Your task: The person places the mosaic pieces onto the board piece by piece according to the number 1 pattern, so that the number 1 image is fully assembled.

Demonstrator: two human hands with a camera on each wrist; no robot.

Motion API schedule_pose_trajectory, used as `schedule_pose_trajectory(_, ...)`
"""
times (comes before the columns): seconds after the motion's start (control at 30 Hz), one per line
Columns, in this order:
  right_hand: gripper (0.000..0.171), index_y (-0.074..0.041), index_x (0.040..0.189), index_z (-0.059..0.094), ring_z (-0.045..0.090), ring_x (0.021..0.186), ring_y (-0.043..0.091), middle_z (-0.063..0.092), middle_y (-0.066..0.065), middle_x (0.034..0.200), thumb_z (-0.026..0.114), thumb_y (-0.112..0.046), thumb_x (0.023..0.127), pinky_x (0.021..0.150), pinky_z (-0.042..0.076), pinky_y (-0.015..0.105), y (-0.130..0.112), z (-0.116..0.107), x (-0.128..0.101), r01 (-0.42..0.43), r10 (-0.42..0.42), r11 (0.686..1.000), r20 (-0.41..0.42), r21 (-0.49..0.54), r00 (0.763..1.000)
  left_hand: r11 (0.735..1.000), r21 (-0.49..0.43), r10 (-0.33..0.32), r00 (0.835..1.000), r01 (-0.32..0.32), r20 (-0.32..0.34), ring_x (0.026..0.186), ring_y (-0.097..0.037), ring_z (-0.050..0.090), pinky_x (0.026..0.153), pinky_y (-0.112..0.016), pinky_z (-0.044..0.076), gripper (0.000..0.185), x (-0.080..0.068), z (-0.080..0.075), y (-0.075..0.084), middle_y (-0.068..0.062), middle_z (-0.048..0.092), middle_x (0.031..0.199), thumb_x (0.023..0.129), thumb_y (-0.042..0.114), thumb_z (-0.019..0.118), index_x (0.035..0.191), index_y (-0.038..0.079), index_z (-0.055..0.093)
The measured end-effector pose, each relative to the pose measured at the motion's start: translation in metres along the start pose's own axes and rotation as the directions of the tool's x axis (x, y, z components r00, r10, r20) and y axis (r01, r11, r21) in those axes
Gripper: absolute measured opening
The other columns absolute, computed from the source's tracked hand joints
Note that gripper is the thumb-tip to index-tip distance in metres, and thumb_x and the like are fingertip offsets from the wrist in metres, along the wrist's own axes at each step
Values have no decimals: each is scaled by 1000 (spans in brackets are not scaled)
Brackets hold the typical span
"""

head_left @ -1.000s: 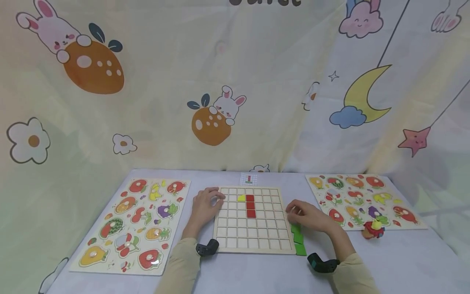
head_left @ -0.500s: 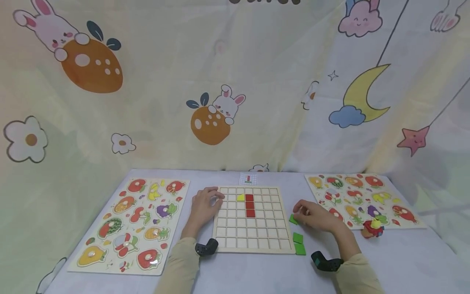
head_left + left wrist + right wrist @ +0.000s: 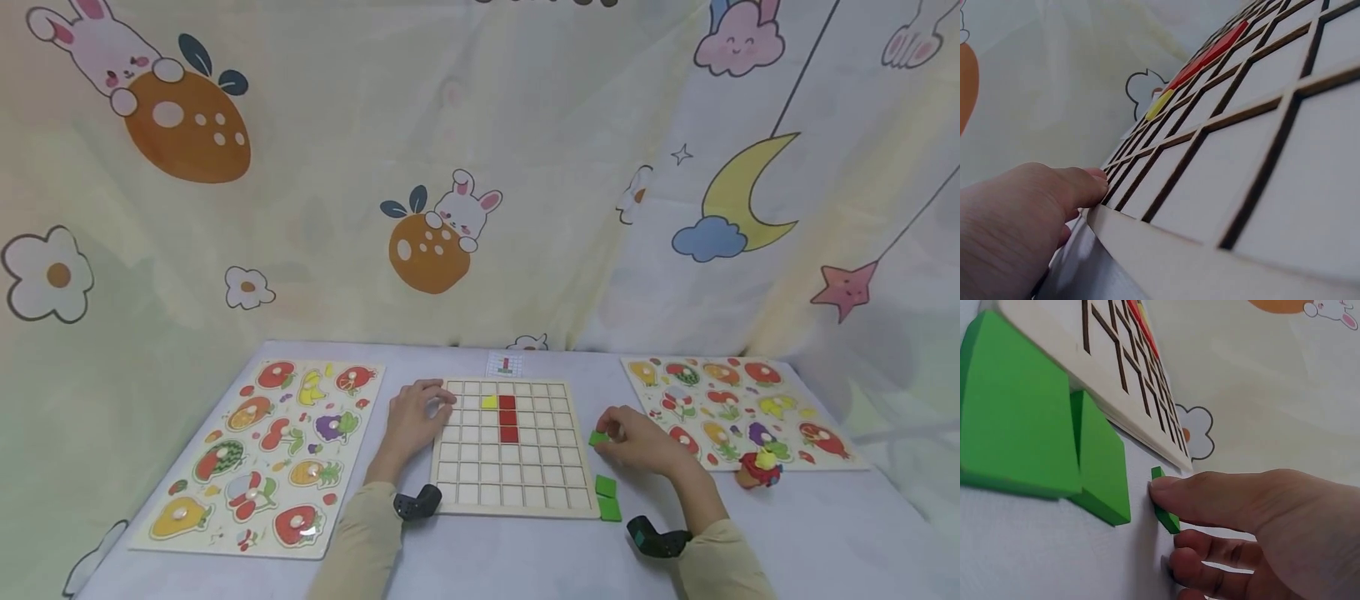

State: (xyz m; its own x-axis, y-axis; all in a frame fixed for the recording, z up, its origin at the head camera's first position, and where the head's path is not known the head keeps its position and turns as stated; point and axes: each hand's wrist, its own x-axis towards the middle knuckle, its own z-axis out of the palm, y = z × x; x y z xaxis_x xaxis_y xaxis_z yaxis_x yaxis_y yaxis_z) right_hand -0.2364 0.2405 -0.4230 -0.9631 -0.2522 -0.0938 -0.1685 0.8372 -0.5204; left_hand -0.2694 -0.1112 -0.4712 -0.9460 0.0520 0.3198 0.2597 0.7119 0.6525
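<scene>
Cartoon-printed curtains with rabbits and a moon hang behind a pale table (image 3: 525,558). From the head view, a wooden grid board (image 3: 510,446) lies at the centre; its cells hold one yellow tile (image 3: 491,402) and a column of three red tiles (image 3: 507,417), the rest being bare. The left hand (image 3: 412,421) rests with relaxed fingers on the board's left edge. The right hand (image 3: 637,442) pinches a green tile (image 3: 598,438) just right of the board, while two more green tiles (image 3: 607,498) lie by its near right corner. Fruit puzzle boards (image 3: 262,454) flank both sides.

The left wrist view shows fingertips (image 3: 1088,184) touching the board's rim.

The right wrist view shows the pinched tile (image 3: 1165,501) held on edge, gripped thinly; it could slip, I judge.
</scene>
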Motion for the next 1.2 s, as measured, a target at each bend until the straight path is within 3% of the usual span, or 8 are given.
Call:
schedule_pose_trajectory(0.17, 21, -11, 98, 59, 49, 79, 16, 57, 3, 91, 70, -20, 82, 65, 42, 28, 1, 2, 3, -28, 28, 1000, -19, -7, 999, 1000, -2, 1, 1000, -1, 7, 121, -32, 49, 102, -54, 31, 9, 1, 0, 0, -5, 58, 131, 85, 22, 66, 94, 23, 70)
schedule_pose_trajectory(0.83, 23, -12, 105, 60, 49, 69, 14, 59, 1, 91, 63, -25, 86, 55, 40, 25, -6, 6, 7, 6, 2, 997, -102, 76, 995, 1000, -4, 16, 1000, -16, 0, 120, -33, 50, 100, -54, 32, 9, 2, -1, -1, -6, 59, 130, 85, 20, 66, 93, 22, 70)
schedule_pose_trajectory(1.2, 28, -13, 111, 60, 49, 68, 14, 60, 1, 98, 66, -25, 86, 56, 41, 24, -13, 18, 11, 48, -34, 993, -128, 105, 991, 1000, -15, 11, 1000, -11, -1, 121, -33, 50, 101, -55, 31, 9, 1, -2, 2, -7, 59, 130, 85, 19, 67, 93, 21, 71)
